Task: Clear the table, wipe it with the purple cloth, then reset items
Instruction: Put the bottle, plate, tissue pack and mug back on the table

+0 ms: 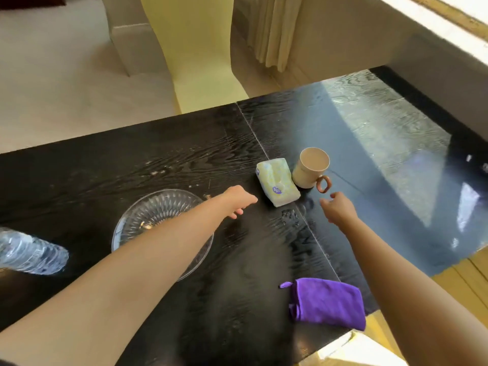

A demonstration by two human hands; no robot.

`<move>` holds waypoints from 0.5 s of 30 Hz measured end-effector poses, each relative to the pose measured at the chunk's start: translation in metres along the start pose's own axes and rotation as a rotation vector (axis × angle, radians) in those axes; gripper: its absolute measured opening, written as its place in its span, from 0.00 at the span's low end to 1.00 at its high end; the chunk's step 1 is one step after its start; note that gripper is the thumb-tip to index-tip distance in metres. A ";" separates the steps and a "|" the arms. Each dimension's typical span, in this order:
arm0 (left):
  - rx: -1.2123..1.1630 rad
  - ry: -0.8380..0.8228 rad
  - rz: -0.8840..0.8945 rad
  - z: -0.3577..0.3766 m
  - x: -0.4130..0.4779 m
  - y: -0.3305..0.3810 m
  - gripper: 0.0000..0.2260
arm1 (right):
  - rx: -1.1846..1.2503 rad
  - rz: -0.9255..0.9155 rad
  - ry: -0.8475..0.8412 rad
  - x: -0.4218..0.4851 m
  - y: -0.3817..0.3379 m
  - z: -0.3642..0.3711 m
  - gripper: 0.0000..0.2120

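Note:
On the black wood-grain table (132,159) a pale yellow tissue pack (277,182) lies beside a beige mug (311,167) with a brown ring handle. My left hand (239,200) hovers open just left of the tissue pack, holding nothing. My right hand (339,208) is open a little below the mug's handle, not touching it. A folded purple cloth (327,302) lies near the table's front right edge. A clear glass plate (158,210) sits under my left forearm. A plastic water bottle (31,252) lies on its side at the far left.
Crumbs and smears dot the table around the plate. A yellow chair back (195,48) stands beyond the far edge. The table's right part shines with window glare. A wall and sill run along the right side.

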State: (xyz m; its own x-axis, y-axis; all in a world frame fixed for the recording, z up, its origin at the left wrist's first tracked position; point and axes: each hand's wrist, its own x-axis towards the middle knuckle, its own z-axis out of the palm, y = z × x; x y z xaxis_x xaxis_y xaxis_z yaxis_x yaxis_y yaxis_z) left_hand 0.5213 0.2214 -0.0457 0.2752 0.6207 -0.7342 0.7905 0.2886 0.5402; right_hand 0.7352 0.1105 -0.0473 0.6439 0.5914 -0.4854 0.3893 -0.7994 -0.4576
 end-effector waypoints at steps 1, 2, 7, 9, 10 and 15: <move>-0.021 0.001 -0.005 0.007 0.009 0.006 0.19 | 0.014 -0.001 0.021 0.009 0.002 -0.001 0.24; -0.043 0.004 -0.008 0.013 0.018 0.011 0.19 | 0.029 -0.002 0.037 0.015 0.002 -0.003 0.25; -0.155 0.098 -0.002 0.039 0.059 0.034 0.20 | 0.129 -0.079 0.109 0.043 -0.001 0.001 0.22; -0.212 0.146 -0.003 0.047 0.071 0.041 0.21 | 0.196 -0.110 0.137 0.052 0.001 0.006 0.17; -0.234 0.168 -0.009 0.051 0.076 0.043 0.22 | 0.228 -0.116 0.149 0.056 0.003 0.009 0.15; -0.237 0.278 -0.057 0.063 0.089 0.049 0.20 | 0.338 -0.164 0.161 0.069 0.005 0.018 0.13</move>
State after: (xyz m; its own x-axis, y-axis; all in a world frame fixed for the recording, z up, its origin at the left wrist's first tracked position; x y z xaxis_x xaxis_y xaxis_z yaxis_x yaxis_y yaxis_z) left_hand 0.6189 0.2450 -0.1109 0.0496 0.7637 -0.6437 0.6427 0.4689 0.6059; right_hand 0.7694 0.1494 -0.0963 0.6966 0.6628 -0.2747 0.2748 -0.6002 -0.7512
